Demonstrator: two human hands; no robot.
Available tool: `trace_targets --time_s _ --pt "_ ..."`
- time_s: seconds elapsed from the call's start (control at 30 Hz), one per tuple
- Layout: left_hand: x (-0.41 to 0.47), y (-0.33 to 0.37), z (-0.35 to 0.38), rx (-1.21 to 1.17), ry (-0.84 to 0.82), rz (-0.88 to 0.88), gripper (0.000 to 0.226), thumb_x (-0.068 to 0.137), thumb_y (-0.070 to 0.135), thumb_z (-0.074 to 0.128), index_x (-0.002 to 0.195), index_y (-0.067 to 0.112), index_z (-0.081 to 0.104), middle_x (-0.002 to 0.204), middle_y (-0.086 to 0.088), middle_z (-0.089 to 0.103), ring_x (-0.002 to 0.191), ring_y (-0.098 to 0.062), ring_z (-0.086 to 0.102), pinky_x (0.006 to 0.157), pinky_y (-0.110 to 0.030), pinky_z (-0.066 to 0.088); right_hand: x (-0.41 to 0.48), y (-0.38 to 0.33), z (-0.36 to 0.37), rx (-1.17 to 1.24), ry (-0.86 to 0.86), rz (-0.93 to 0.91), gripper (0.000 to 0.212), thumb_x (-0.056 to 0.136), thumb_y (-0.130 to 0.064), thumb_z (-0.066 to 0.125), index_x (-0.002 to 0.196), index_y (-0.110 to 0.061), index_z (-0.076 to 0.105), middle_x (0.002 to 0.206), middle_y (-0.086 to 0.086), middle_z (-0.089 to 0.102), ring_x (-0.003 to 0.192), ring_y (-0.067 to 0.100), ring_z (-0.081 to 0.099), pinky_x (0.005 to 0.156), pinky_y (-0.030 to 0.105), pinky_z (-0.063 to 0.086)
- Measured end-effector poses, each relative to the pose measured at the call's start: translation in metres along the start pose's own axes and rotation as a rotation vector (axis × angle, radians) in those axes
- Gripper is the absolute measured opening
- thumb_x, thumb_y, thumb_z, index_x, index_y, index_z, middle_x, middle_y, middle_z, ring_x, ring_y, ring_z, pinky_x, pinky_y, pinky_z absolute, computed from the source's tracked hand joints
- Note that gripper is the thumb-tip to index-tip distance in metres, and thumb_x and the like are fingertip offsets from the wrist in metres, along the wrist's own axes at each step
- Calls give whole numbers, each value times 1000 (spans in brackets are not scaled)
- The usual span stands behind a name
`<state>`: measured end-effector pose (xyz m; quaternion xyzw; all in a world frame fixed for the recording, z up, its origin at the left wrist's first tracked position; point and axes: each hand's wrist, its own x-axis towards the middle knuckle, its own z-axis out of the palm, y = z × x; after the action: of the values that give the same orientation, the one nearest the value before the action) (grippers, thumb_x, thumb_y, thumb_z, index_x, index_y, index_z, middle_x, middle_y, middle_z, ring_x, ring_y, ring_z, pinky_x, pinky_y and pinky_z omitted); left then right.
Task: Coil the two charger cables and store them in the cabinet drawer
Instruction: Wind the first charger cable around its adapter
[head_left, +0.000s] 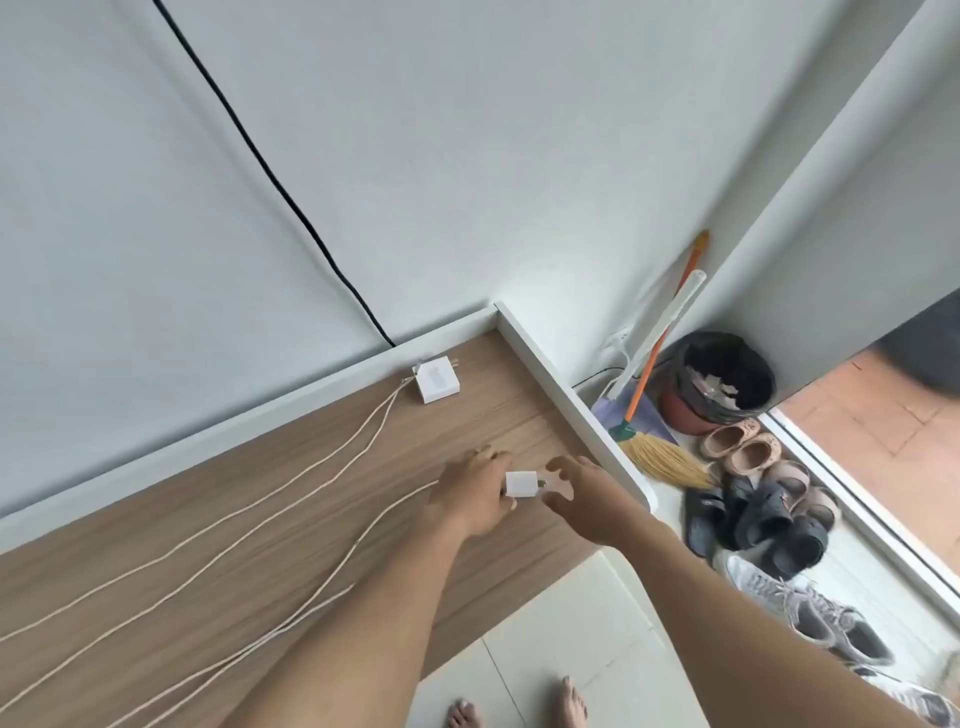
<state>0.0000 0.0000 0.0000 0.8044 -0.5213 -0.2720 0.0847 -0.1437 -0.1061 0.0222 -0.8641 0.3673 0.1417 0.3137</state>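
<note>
Two white charger cables lie stretched across the wooden cabinet top (311, 519). A small white charger plug (522, 484) sits between my hands near the top's right end. My left hand (475, 499) grips it, and its cable (332, 561) trails away to the lower left. My right hand (576, 491) hovers just right of the plug's metal prongs, fingers apart, not clearly touching. A larger white charger block (436, 382) rests near the back rim, with its doubled cable (270, 493) running to the lower left. No drawer is visible.
A white raised rim (571, 410) borders the cabinet top at back and right. A black wire (270, 171) runs down the wall. On the floor to the right are a broom (660, 457), a black bin (722, 379) and several shoes (763, 509). My bare feet (519, 706) stand on white tiles.
</note>
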Motion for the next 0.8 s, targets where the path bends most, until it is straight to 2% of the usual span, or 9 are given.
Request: trace_targets --time_s 0.17,0.3,0.37,0.43,0.53,0.6,0.7,0.8 --pt "16 6 15 78 11 -1 50 89 39 63 133 20 49 133 0 50 125 -24 44 100 -41 37 7 14 1 -20 -26 70 41 93 -38 54 132 -27 45 129 0 51 114 20 52 85 28 43" --pt "22 6 16 191 101 9 34 92 33 59 124 21 56 126 0 55 123 -22 45 98 -37 34 12 20 -1 -28 -34 69 41 93 -38 55 132 -28 45 127 -2 52 114 17 52 89 28 44" --pt "23 3 13 154 93 -27 31 91 32 60 120 22 60 123 0 58 118 -23 49 95 -36 37 15 20 -2 3 -37 60 37 93 -37 55 129 -28 48 124 -3 54 110 15 53 89 28 45" --pt "22 1 6 20 116 -101 31 88 32 63 118 22 64 118 -1 63 110 -23 56 91 -36 43 17 19 -5 45 -42 45 33 94 -37 54 125 -28 52 117 -4 58 102 14 55 88 27 46" --pt "19 -1 -16 -434 165 -286 25 85 29 66 107 18 68 97 2 70 90 -18 65 74 -25 48 19 10 -14 140 -31 50 28 94 -39 52 119 -27 56 105 -6 60 93 14 58 80 26 47" --pt "17 -3 -35 -727 186 -378 18 85 27 67 100 16 69 82 8 68 78 -14 65 65 -18 47 20 -2 -19 248 2 46 22 94 -39 53 113 -31 60 100 -6 61 89 14 61 77 27 50" --pt "10 -7 -68 -1040 229 -426 15 86 24 69 97 15 70 83 0 71 76 -16 66 72 -26 53 20 -30 -28 419 31 -12 14 93 -37 53 102 -36 64 98 -4 67 88 14 65 76 33 52" --pt "-8 -5 -105 -1201 272 -366 6 88 19 66 89 13 68 79 -2 68 70 -14 63 68 -27 52 9 -65 -42 579 13 -70 21 94 -34 53 111 -28 64 101 0 67 87 10 64 71 30 51"
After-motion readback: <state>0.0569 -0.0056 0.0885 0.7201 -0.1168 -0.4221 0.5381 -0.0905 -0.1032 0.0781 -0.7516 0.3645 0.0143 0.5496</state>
